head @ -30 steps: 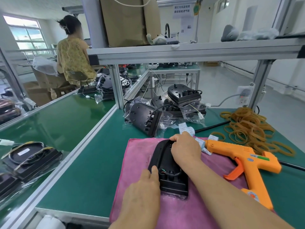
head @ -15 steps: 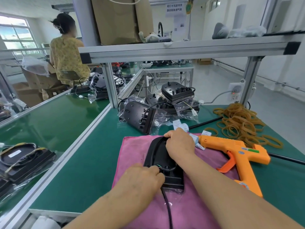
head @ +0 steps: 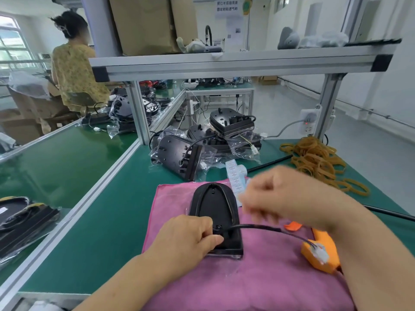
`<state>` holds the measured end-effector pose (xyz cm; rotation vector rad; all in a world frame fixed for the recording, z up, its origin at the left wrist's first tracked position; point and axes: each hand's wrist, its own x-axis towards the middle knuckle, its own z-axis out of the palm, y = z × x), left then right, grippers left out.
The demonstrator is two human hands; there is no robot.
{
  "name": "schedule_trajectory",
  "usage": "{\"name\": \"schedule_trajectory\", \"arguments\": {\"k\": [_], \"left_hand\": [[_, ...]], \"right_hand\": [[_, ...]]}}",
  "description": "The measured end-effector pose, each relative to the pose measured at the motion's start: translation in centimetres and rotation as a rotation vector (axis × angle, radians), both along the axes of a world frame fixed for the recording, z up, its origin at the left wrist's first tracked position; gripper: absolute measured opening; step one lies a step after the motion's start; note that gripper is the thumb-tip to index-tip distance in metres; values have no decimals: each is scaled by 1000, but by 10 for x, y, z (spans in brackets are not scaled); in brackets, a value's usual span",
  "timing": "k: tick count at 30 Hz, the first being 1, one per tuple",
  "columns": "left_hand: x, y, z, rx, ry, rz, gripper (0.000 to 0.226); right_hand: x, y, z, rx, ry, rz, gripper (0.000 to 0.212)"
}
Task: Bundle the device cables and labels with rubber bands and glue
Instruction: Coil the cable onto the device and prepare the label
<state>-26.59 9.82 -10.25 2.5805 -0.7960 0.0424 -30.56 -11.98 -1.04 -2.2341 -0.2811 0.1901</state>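
left hand (head: 190, 239) pinches the black cable (head: 258, 227) at the near end of the device (head: 213, 205) on the pink cloth (head: 258, 283); its white plug (head: 320, 252) lies over the orange glue gun (head: 326, 240). right hand (head: 283, 196) hovers above, blurred, can't tell its grip. labels (head: 234, 176), then rubber bands (head: 318, 162), sit farther up the tabletop (head: 112, 209).

A: Cloth (head: 247, 288)?
B: Plain pink.
A: Device (head: 213, 205), cable (head: 253, 226)?
B: Both black; connector (head: 320, 255) white.
A: Glue gun (head: 325, 242)?
B: Orange.
A: Rubber bands (head: 314, 160)?
B: Ochre-tan.
A: Bench mat (head: 101, 221), labels (head: 234, 176)?
B: Mat green. Labels white, with faint printed lines.
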Motion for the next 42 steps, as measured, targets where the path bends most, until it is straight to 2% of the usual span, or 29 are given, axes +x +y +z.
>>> {"name": "schedule_trajectory", "arguments": {"k": [2, 4, 6, 8, 9, 12, 14, 16, 18, 21, 22, 26, 31, 33, 35, 38, 40, 42], "left_hand": [[-1, 0, -1, 3, -11, 6, 42], [-2, 0, 0, -9, -4, 7, 42], [-2, 1, -1, -12, -5, -4, 40], [-2, 2, -2, 16, -31, -32, 39], [-2, 3, -3, 29, -45, -49, 38], [-3, 7, -3, 74, -81, -105, 34], [-3, 9, -1, 148, -122, -152, 34], [-2, 9, 0, 181, -165, -176, 45], [-1, 7, 3, 131, -145, -164, 53], [2, 5, 0, -126, 20, -86, 16], [3, 2, 0, -143, 29, -61, 13], [6, -8, -2, -102, 11, -10, 24], [2, -13, -10, -156, -82, 35, 15], [-2, -13, -13, -111, -119, 39, 17], [-4, -14, -10, -57, -176, 39, 17], [2, -17, 2, -30, -359, -96, 14], [9, -20, 7, -72, -280, -137, 11], [14, -20, 4, -85, -124, -129, 17]], "right_hand": [[-12, 4, -7, -170, 194, 130, 34], [-14, 6, -23, -239, 276, 60, 36], [-13, 6, -40, -295, 271, -59, 42], [-15, 9, -59, -230, 185, -148, 42], [-16, 13, -69, -92, 134, -242, 42], [-19, 29, -94, 495, 25, -606, 33], [-17, 38, -105, 791, 50, -691, 17], [-13, 40, -108, 931, 84, -695, 7], [-8, 36, -107, 877, 64, -661, 7], [-2, 27, -100, 675, 8, -590, 10], [0, 24, -97, 618, -3, -557, 10], [13, 21, -86, 457, -23, -418, 13], [28, 13, -74, 500, 127, -293, 27], [30, 10, -73, 539, 183, -259, 33], [30, 8, -77, 511, 194, -266, 33], [29, 11, -83, 432, 169, -302, 27], [29, 12, -86, 472, 180, -327, 26], [29, 12, -86, 476, 168, -341, 27]]}}
